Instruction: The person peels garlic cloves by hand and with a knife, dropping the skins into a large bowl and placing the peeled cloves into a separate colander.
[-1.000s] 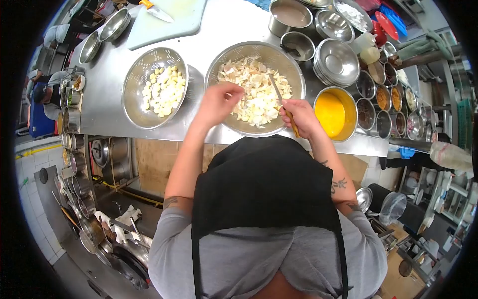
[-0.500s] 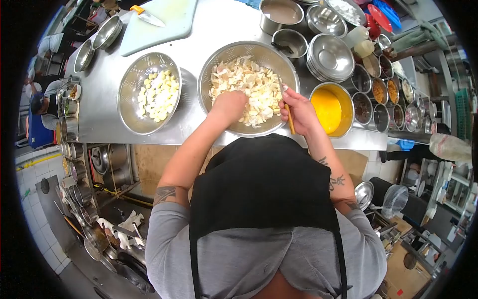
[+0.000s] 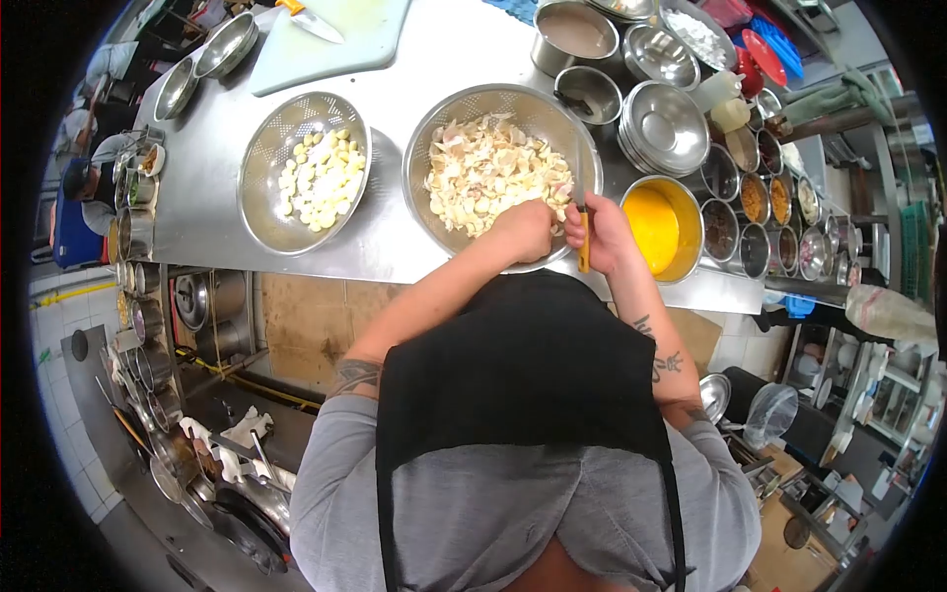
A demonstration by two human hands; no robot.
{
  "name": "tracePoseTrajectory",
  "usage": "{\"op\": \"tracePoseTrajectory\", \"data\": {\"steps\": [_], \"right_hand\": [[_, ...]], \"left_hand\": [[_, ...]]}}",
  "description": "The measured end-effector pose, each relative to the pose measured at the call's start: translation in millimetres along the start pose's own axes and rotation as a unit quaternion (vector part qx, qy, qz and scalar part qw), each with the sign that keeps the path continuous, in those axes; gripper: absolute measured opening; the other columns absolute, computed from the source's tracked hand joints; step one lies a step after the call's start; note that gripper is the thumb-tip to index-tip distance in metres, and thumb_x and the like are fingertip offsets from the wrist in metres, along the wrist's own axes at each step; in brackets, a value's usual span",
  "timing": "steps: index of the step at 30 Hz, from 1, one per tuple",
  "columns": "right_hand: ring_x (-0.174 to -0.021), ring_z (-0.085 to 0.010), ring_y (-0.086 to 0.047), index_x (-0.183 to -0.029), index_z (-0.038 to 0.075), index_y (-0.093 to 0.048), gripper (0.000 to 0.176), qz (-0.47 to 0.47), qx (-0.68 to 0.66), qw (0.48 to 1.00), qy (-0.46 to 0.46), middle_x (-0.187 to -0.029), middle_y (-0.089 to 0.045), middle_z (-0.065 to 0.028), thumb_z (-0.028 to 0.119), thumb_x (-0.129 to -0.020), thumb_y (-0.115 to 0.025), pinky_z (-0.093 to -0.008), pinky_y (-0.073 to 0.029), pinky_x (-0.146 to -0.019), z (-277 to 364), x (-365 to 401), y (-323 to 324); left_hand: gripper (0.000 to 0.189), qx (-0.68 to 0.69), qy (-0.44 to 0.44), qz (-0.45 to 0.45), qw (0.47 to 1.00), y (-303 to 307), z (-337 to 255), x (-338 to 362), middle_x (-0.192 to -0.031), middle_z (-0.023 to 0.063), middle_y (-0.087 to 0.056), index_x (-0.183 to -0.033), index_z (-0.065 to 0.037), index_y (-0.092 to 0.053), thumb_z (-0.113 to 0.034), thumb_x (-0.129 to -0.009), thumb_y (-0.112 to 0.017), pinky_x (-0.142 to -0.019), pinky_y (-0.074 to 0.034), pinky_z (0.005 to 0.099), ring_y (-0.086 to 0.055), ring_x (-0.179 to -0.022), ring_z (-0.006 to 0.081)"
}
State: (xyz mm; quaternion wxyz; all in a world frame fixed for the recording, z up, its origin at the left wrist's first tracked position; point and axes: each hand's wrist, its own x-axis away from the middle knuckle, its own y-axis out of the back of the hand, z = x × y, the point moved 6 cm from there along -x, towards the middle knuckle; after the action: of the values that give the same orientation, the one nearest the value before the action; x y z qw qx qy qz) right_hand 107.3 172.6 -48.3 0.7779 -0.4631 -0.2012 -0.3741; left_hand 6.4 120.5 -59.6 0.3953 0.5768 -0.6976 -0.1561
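Observation:
My right hand (image 3: pixel 594 232) is closed on the yellow handle of a knife (image 3: pixel 583 237), whose blade points away from me over the rim of a large steel colander (image 3: pixel 503 91). Unpeeled garlic and loose skins (image 3: pixel 493 173) fill that colander. My left hand (image 3: pixel 528 229) is closed over its near side, close to my right hand; whatever its fingers hold is hidden. On the left, a second colander (image 3: pixel 258 178) holds pale peeled cloves (image 3: pixel 324 183).
A pot of yellow liquid (image 3: pixel 694 232) stands right of the large colander. Stacked steel bowls (image 3: pixel 663 128) and several ingredient containers crowd the right side. A pale cutting board (image 3: pixel 326 64) bears another knife (image 3: pixel 318 25) at the back left. A person (image 3: pixel 97 187) is at the far left.
My left hand has moved right across the garlic, closer to my right hand. The knife in my right hand is now more upright. The view has shifted slightly.

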Motion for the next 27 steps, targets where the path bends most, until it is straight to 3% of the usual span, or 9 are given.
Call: {"op": "tracePoseTrajectory", "data": {"steps": [5,8,9,11,14,18,21,23,27], "right_hand": [[-0.05,-0.0111,-0.038,-0.099,0.011,-0.048,0.024,0.055,-0.011,0.998,-0.033,-0.063,-0.045,0.0006,0.03,-0.101,-0.034,-0.0252,-0.032,-0.046,-1,1,8],[-0.05,-0.0105,-0.038,-0.105,0.013,-0.049,0.027,0.046,-0.032,0.998,-0.022,-0.065,-0.046,0.0002,0.037,-0.102,-0.037,-0.0235,-0.032,-0.046,-3,1,7],[-0.051,-0.0104,-0.039,-0.11,0.014,-0.05,0.026,0.038,-0.022,0.999,-0.015,-0.067,-0.047,-0.0004,0.037,-0.102,-0.04,-0.0231,-0.032,-0.046,-3,2,6],[-0.052,-0.0103,-0.04,-0.12,0.014,-0.051,0.029,0.022,-0.002,1.0,-0.001,-0.071,-0.05,-0.0016,0.036,-0.101,-0.046,-0.0224,-0.033,-0.046,0,6,0],[-0.054,-0.0102,-0.043,-0.136,0.016,-0.047,0.04,-0.016,0.027,0.999,0.044,-0.078,-0.055,-0.0039,0.026,-0.098,-0.054,-0.0225,-0.034,-0.046,3,11,-6],[-0.055,-0.0103,-0.045,-0.141,0.016,-0.045,0.044,-0.026,0.058,0.994,0.087,-0.081,-0.058,-0.0056,0.017,-0.098,-0.055,-0.0219,-0.035,-0.045,8,15,-12],[-0.053,-0.0091,-0.044,-0.14,0.013,-0.046,0.043,-0.019,0.122,0.987,0.106,-0.077,-0.057,-0.0041,0.015,-0.098,-0.054,-0.0213,-0.034,-0.045,10,18,-20],[-0.053,-0.0072,-0.043,-0.14,0.011,-0.047,0.043,0.0,0.165,0.979,0.123,-0.072,-0.056,-0.0016,0.014,-0.098,-0.054,-0.0211,-0.034,-0.046,8,20,-27],[-0.057,-0.0014,-0.039,-0.136,0.009,-0.052,0.041,0.035,0.381,0.905,0.185,-0.063,-0.048,0.0072,0.013,-0.096,-0.058,-0.0199,-0.033,-0.051,7,29,-53]], "left_hand": [[0.024,0.098,-0.035,-0.023,0.994,4,4,11,-0.091,0.0223,-0.066,-0.099,-0.002,-0.067,-0.017,-0.081,-0.063,-0.084,-0.049,0.0419,-0.064,-0.091,0.037],[0.025,0.141,-0.033,-0.06,0.988,21,4,27,-0.1,0.0182,-0.066,-0.107,-0.001,-0.063,-0.015,-0.086,-0.061,-0.08,-0.051,0.0387,-0.066,-0.087,0.0309],[0.025,0.221,-0.01,-0.045,0.974,20,10,28,-0.103,0.0167,-0.065,-0.11,0.0,-0.06,-0.013,-0.089,-0.058,-0.08,-0.052,0.037,-0.067,-0.087,0.0285],[0.025,0.376,0.037,-0.014,0.926,18,21,31,-0.11,0.0138,-0.064,-0.117,0.0,-0.056,-0.011,-0.095,-0.052,-0.078,-0.054,0.0338,-0.067,-0.087,0.0236],[0.027,0.578,0.029,-0.015,0.815,21,35,35,-0.115,0.0121,-0.06,-0.123,0.001,-0.051,-0.008,-0.099,-0.044,-0.079,-0.056,0.0304,-0.068,-0.091,0.0213],[0.031,0.71,0.042,-0.039,0.702,29,44,46,-0.115,0.0139,-0.061,-0.129,0.001,-0.05,-0.007,-0.099,-0.045,-0.085,-0.055,0.0308,-0.064,-0.104,0.0244],[0.033,0.737,0.03,-0.043,0.673,30,46,49,-0.113,0.0139,-0.062,-0.131,0.0,-0.05,-0.006,-0.099,-0.046,-0.083,-0.054,0.029,-0.064,-0.103,0.0217],[0.03,0.709,0.022,-0.067,0.702,30,45,50,-0.112,0.0139,-0.063,-0.128,0.0,-0.052,-0.005,-0.098,-0.047,-0.079,-0.053,0.0273,-0.064,-0.096,0.0188],[0.024,0.7,0.008,-0.075,0.71,27,49,49,-0.103,0.0114,-0.065,-0.12,0.0,-0.056,-0.003,-0.097,-0.049,-0.071,-0.05,0.025,-0.061,-0.082,0.0135]]}}
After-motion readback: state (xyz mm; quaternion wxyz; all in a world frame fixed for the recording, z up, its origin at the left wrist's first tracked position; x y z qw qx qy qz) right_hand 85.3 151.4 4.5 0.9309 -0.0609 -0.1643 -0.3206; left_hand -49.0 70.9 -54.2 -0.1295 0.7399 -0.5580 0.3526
